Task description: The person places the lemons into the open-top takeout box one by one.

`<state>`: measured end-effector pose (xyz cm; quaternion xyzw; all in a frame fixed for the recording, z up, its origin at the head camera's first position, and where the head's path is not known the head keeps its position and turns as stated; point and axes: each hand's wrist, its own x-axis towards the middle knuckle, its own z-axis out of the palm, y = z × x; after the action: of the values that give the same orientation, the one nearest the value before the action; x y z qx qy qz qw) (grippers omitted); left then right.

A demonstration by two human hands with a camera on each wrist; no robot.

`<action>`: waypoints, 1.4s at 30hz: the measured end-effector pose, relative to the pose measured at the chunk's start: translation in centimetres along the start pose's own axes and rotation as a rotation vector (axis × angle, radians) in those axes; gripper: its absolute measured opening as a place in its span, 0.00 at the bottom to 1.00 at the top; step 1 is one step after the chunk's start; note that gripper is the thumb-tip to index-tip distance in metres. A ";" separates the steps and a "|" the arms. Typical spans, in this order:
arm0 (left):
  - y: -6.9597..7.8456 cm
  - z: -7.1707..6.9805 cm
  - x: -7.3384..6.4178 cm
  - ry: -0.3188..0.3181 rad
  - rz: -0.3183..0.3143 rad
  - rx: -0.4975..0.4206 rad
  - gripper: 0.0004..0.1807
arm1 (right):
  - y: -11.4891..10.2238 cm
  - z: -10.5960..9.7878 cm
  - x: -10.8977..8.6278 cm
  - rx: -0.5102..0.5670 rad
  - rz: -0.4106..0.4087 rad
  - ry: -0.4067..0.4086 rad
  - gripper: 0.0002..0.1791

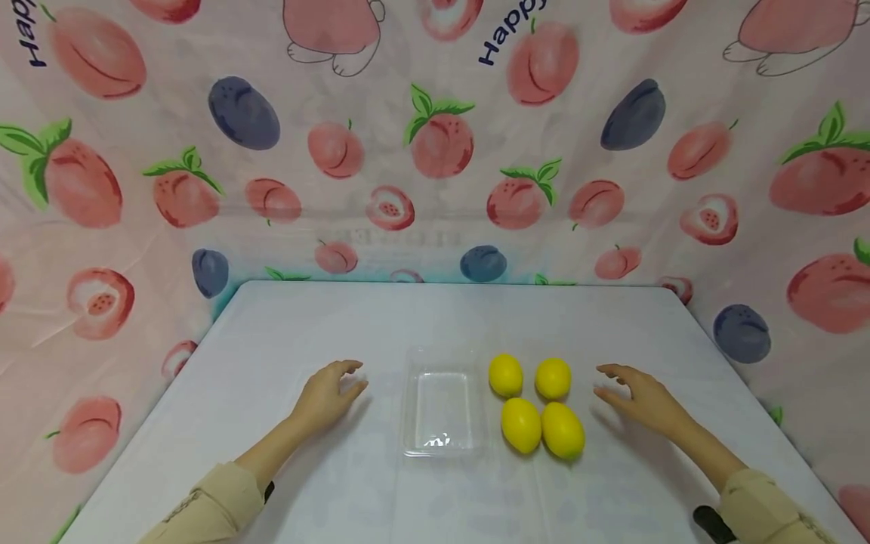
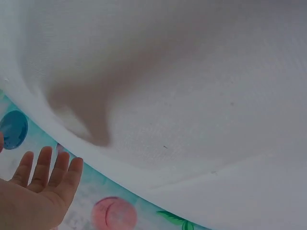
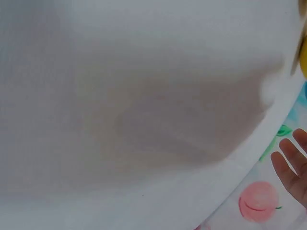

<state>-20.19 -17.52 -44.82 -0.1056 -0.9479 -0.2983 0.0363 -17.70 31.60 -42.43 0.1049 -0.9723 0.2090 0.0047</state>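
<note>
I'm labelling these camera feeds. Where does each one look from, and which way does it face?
Head: worn on the head, facing forward and down at the white table, clear tray, four lemons and patterned cloth; left hand, right hand and sleeves show.
Left wrist: on that wrist, facing table and cloth; left hand partly shows, lower left.
Right wrist: on that wrist, facing table and cloth; right hand partly shows, right edge.
Head and right wrist share table, cloth, right hand and, apparently, a lemon.

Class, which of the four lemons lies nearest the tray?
The back-left lemon: it sits farthest left of the four, with the narrowest gap to the tray.
</note>
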 end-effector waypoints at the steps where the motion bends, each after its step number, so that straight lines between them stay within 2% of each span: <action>1: 0.1 0.0 0.0 0.005 -0.007 -0.020 0.22 | -0.2 -0.1 0.0 0.006 -0.007 0.006 0.27; 7: 0.6 0.0 -0.3 0.037 -0.028 -0.147 0.19 | -1.4 -0.3 -0.2 0.059 -0.048 0.038 0.24; 13: 1.2 0.2 -0.6 0.031 -0.076 -0.257 0.17 | -2.3 -0.5 -0.7 0.099 -0.060 0.028 0.22; 16: 1.7 0.1 -0.8 0.016 -0.116 -0.340 0.17 | -3.0 -0.7 -0.9 0.118 -0.062 0.015 0.22; 19: 2.1 -0.2 -1.1 -0.035 -0.168 -0.470 0.19 | -3.8 -1.0 -0.9 0.130 -0.067 -0.015 0.23; 24: 2.9 -0.4 -1.7 -0.124 -0.303 -0.677 0.22 | -4.9 -1.2 -1.0 0.142 -0.049 -0.073 0.24; 30: 3.7 -0.2 -1.9 -0.196 -0.410 -0.841 0.26 | -5.7 -1.2 -1.0 0.163 -0.028 -0.122 0.24; 36: 4.2 0.1 -2.2 -0.275 -0.453 -0.938 0.29 | -6.2 -1.1 -1.0 0.201 -0.031 -0.175 0.24; 42: 4.8 0.6 -2.8 -0.343 -0.436 -0.960 0.31 | -6.6 -0.8 -1.0 0.210 0.005 -0.213 0.23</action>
<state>-16.35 -13.84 -43.03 0.0411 -0.6977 -0.6760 -0.2335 -15.45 26.27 -39.10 0.1240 -0.9404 0.2971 -0.1100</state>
